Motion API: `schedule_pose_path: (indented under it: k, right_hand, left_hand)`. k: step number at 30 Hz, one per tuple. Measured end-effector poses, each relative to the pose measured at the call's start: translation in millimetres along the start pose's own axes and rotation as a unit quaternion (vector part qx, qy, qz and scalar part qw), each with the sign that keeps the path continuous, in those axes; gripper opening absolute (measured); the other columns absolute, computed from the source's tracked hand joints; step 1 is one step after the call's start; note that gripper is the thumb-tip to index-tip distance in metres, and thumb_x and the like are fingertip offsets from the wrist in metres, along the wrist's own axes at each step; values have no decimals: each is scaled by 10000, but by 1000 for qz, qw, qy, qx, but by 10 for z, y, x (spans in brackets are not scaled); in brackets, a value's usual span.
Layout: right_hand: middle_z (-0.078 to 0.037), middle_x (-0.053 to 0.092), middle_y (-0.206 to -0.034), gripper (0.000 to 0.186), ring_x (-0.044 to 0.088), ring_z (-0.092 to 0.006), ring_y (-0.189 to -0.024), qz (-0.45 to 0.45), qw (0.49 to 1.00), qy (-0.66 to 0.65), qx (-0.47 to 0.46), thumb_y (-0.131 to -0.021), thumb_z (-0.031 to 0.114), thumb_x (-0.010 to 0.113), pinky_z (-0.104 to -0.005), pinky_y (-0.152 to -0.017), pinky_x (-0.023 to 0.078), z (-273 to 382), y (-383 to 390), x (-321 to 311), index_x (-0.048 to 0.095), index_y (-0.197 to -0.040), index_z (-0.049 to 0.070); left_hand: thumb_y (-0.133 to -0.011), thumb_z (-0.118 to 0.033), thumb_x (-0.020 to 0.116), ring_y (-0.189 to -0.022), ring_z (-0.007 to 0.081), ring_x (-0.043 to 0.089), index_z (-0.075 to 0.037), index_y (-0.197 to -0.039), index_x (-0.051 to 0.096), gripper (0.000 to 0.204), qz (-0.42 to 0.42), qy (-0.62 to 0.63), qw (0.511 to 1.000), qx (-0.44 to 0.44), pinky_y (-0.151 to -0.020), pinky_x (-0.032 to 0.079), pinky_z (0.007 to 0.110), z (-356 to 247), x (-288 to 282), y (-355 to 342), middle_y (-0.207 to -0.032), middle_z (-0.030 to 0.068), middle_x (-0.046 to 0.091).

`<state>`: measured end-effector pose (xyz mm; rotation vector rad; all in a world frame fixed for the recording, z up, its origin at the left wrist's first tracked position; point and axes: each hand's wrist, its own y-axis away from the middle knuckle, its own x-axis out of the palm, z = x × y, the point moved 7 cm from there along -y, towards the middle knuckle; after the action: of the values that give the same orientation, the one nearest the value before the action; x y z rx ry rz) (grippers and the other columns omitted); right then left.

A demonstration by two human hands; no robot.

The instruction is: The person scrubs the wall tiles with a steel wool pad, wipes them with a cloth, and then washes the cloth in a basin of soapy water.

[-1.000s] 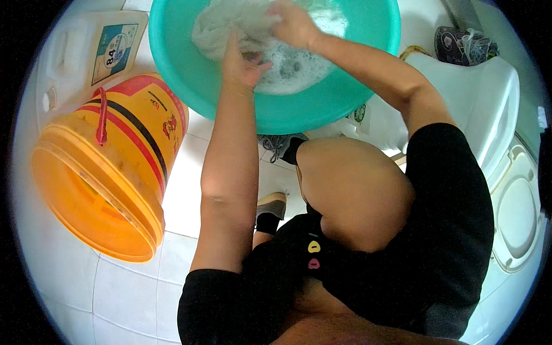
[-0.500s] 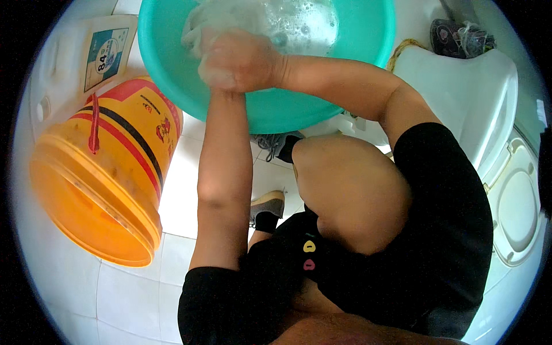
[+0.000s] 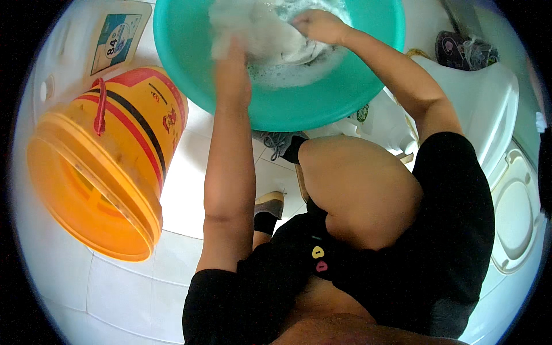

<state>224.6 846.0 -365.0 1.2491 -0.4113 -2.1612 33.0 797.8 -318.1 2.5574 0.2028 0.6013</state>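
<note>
While the left hand (image 3: 233,66) grips the white cloth (image 3: 253,34) (blurred), the right hand (image 3: 319,26) clutches its far end across the basin (image 3: 276,109).

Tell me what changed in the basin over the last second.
Half a second ago both hands were pressed together on the cloth at the basin's left side. Now they are apart: the left hand lifts the pale cloth at the left, and the right hand presses it near the middle. The teal basin and orange bucket stayed put.
</note>
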Motion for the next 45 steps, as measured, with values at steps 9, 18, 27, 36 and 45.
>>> schedule_pose_path:
  k: [9, 18, 27, 36, 45]
  right_hand:
    - [-87, 534, -1235, 511, 524, -173, -1092, 134, 713, -685, 69, -921, 420, 480, -301, -954, 393, 688, 193, 286, 489, -1246, 26]
    - [-166, 541, -1240, 510, 545, -313, -1106, 144, 608, -781, 12, -871, 301, 541, -427, -979, 406, 884, 128, 181, 442, -1294, 33]
    - [-130, 601, -1131, 398, 586, -256, -1009, 81, 601, -794, 40, -876, 312, 536, -384, -891, 456, 821, 76, 185, 541, -1155, 29]
    - [-116, 640, -985, 415, 617, -293, -958, 235, 939, 234, 93, -822, 367, 564, -430, -776, 496, 207, 78, 367, 563, -1119, 77]
    - [-98, 483, -1307, 437, 499, -293, -1154, -102, 887, 253, -373, -686, 152, 661, -395, -925, 442, 1124, 110, 197, 597, -1118, 134]
  left_hand:
    - [-851, -438, 589, -766, 267, 581, 64, -907, 610, 505, 115, -353, 928, -42, -739, 460, 359, -79, 103, 358, -863, 166, 641]
    - [-861, -315, 582, -875, 237, 589, 43, -1056, 599, 407, -33, -358, 933, 22, -802, 449, 332, -276, -225, 323, -948, 151, 643]
    - [-876, -148, 522, -805, 157, 550, 38, -972, 592, 220, -85, -59, 990, 98, -748, 437, 283, -320, -411, 441, -867, 63, 614]
    - [-858, -84, 528, -899, 200, 597, 39, -1111, 558, 283, 15, 88, 996, 5, -807, 482, 320, -208, -421, 415, -1017, 107, 615]
    - [-812, -161, 634, -816, 122, 586, 15, -1132, 592, 368, 199, -171, 963, -61, -737, 475, 251, -127, -214, 503, -937, 51, 636]
